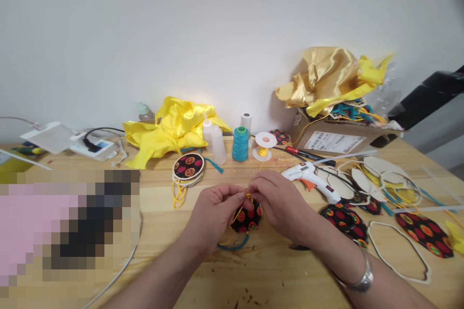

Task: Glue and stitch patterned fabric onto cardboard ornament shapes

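Observation:
My left hand [217, 210] and my right hand [277, 203] meet near the middle of the table. Fingers of both are closed in a pinch on a thin yellow cord [239, 212]. Just under the fingertips is a round black fabric piece [250, 223] with red, yellow and green printed circles. From its lower edge a teal tassel [237, 247] curves to the left on the wood. My fingers partly cover the top of the fabric piece, so the exact spot where the cord joins it is hidden.
Behind my hands stand a teal thread cone [240, 145], a yellow cord spool [266, 140] and white squeeze bottles [218, 147]. A white glue gun [313, 178] lies at right among wooden rings and fabric pieces. A stuffed cardboard box [333, 137] stands behind; yellow satin [174, 125] is back left.

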A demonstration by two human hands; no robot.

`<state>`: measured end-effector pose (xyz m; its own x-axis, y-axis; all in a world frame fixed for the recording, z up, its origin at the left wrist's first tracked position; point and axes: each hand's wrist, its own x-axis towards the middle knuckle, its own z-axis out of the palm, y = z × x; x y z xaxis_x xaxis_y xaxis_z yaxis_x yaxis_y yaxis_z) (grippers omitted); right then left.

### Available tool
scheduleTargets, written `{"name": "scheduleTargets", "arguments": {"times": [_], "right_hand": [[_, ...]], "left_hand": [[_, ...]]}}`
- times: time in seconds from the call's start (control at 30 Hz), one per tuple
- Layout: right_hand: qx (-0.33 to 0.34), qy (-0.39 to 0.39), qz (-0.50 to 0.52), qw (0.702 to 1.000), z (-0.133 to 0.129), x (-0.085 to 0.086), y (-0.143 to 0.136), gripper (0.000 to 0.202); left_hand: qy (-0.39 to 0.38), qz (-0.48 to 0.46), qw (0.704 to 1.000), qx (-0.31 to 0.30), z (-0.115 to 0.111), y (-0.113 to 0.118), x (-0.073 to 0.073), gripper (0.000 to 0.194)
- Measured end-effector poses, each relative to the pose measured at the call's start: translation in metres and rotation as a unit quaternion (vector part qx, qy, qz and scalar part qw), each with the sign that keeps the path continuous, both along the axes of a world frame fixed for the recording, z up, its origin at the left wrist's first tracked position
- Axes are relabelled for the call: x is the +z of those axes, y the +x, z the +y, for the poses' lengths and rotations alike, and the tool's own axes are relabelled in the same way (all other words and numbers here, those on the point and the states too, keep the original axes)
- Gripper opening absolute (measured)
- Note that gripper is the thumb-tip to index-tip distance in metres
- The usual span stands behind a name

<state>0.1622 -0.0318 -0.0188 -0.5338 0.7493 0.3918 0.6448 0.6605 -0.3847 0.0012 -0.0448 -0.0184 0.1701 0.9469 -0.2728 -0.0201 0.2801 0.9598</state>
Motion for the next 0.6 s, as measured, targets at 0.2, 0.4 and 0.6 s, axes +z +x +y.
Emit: {"name": "scheduleTargets", "arguments": {"times": [0.2, 0.4, 0.6], "right_hand": [[-0.012, -0.063, 0.028, 0.998, -0.0015, 0.0019, -0.0015, 0.013], [-0.032, -0.136, 0.113, 0.984, -0.0008, 0.0030, -0.0017, 0.012], [-0.046, -0.178, 0.160, 0.970, 0.0002, 0.0020, -0.0028, 0.012]], "left_hand": [[0.009, -0.014, 1.000, -0.005, -0.0008, -0.0010, -0.0016, 0.022], [0.003, -0.056, 0.998, 0.008, -0.0030, -0.0006, 0.0011, 0.021], [0.001, -0.047, 0.999, 0.016, -0.0020, 0.0017, 0.0038, 0.025]]}}
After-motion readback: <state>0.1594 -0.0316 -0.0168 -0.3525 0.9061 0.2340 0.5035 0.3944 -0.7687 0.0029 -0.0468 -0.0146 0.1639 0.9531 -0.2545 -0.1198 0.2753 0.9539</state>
